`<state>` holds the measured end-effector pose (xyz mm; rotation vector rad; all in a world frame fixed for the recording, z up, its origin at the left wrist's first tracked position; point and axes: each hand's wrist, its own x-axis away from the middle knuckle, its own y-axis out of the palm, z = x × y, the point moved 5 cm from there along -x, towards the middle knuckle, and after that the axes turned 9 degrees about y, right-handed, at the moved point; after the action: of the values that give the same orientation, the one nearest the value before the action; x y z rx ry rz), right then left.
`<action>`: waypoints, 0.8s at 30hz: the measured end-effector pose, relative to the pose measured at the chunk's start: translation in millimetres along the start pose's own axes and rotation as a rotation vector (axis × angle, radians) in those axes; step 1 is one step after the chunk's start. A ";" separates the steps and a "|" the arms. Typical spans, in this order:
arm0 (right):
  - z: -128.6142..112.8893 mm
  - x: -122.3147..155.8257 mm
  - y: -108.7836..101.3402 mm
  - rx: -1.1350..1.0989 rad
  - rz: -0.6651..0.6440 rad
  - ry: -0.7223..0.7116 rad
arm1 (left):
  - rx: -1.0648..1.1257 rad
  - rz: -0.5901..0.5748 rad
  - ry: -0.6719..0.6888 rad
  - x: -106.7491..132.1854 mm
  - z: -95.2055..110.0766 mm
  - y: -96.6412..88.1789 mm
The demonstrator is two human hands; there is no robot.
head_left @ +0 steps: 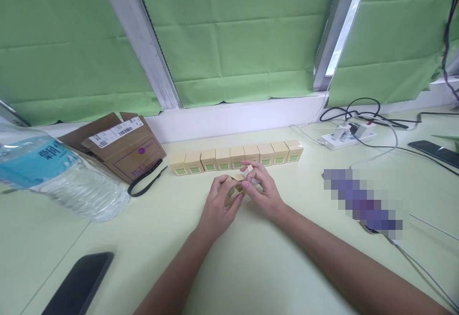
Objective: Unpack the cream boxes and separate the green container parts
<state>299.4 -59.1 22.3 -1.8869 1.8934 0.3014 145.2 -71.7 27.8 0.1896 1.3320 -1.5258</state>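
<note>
- Green blinds (236, 33) hang over the windows, pale posts (138, 42) between them.
- A big clear water bottle (86, 188) with a blue label (32, 162) is over on the left.
- Just beside it sits a brown cardboard box (134, 152), flaps open, a black strap (143, 189) near its front.
- A dark phone (79, 284) lies closer in.
- On the right, I see a white power strip (330, 142) with plugs in, and black cables (437, 113) looping behind.
- Another dark phone (432, 151) lies farther right.

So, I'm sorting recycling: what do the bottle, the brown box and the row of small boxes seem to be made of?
Bottle: likely clear, glossy plastic, given its ribbed, see-through wall.
Brown box: probably matte cardboard, judging by its stiff folded flaps.
Small boxes: seemingly smooth, fairly matte paperboard, going by crisp edges and flat faces.
</note>
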 end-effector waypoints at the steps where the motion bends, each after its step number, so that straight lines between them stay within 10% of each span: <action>1: -0.2 -0.3 0.0 -0.005 0.000 0.001 | -0.001 -0.001 0.006 0.1 0.1 0.2; 24: 18.5 -3.8 5.5 0.152 -0.055 0.097 | -0.168 0.051 0.084 5.8 -10.4 1.4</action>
<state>296.8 -47.0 7.0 -1.8777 1.8655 0.0479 138.7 -66.6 19.1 0.1812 1.5039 -1.3688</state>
